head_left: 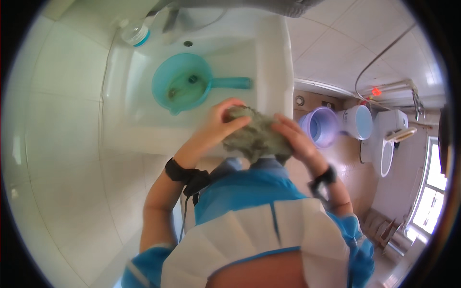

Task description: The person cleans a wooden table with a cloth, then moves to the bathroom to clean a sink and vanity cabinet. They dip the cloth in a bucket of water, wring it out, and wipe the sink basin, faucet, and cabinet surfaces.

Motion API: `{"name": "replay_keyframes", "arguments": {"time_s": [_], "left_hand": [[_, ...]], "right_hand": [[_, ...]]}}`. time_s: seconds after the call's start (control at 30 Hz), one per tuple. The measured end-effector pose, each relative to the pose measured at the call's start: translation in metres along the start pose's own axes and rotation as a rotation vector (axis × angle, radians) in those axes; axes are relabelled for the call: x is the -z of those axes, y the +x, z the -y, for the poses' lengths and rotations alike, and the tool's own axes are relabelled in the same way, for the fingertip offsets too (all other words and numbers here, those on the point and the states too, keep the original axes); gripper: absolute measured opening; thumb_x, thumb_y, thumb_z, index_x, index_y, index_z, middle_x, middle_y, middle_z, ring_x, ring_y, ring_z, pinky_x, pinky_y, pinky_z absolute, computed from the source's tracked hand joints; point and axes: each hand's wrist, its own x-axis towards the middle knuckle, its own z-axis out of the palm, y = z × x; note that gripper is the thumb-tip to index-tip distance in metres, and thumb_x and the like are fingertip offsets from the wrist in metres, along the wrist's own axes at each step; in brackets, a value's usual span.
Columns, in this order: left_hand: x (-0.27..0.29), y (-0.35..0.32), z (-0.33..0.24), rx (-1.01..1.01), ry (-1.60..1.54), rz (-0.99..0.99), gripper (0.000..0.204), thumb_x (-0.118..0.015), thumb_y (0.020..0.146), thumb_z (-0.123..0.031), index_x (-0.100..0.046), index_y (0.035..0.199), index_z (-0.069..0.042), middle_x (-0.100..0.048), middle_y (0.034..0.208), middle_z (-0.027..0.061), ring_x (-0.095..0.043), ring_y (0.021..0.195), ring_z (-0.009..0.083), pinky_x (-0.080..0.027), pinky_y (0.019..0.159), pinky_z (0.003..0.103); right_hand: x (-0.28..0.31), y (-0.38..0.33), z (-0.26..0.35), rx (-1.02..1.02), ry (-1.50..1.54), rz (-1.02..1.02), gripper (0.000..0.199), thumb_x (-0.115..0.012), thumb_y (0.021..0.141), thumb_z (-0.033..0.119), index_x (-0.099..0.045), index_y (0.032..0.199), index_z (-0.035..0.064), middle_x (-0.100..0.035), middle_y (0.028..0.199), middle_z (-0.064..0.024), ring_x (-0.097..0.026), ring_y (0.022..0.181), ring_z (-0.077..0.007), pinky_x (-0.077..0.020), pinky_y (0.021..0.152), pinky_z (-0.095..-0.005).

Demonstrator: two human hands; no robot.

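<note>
A crumpled grey-green cloth (258, 137) is held in front of my body, near the front edge of the white sink (273, 57). My left hand (218, 124) grips its left side, thumb over the top. On the other side my right hand (297, 139) has its fingers curled against the cloth; motion blurs them a little. Just beyond my hands, a teal plastic water dipper (159, 77) stands in the sink, its handle pointing right. Murky water with a dark spot shows inside it. The underside of the cloth is hidden.
A faucet (170, 21) rises at the sink's back, with a clear bottle (136, 34) at the back left corner. To the right are a purple bucket (331, 127), a pale bucket (363, 122) and a toilet (386, 158). A tiled wall (57, 120) bounds the left.
</note>
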Motion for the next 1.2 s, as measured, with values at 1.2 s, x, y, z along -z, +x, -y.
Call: {"name": "replay_keyframes", "arguments": {"time_s": [1.2], "left_hand": [[0.096,-0.041,-0.040,-0.063,1.681,-0.278,0.019,-0.057,0.077,-0.015,-0.059,0.087,0.002,-0.058,0.082,0.0204,-0.054,0.080,0.0361,-0.041,0.068,0.041]], "right_hand": [[0.010,0.038,-0.003,1.279,-0.993,-0.448,0.036,-0.057,0.076,0.024,-0.049,0.102,0.0002,-0.050,0.101,-0.0153,-0.050,0.090,-0.0305,-0.0432,0.075,-0.0374]]}}
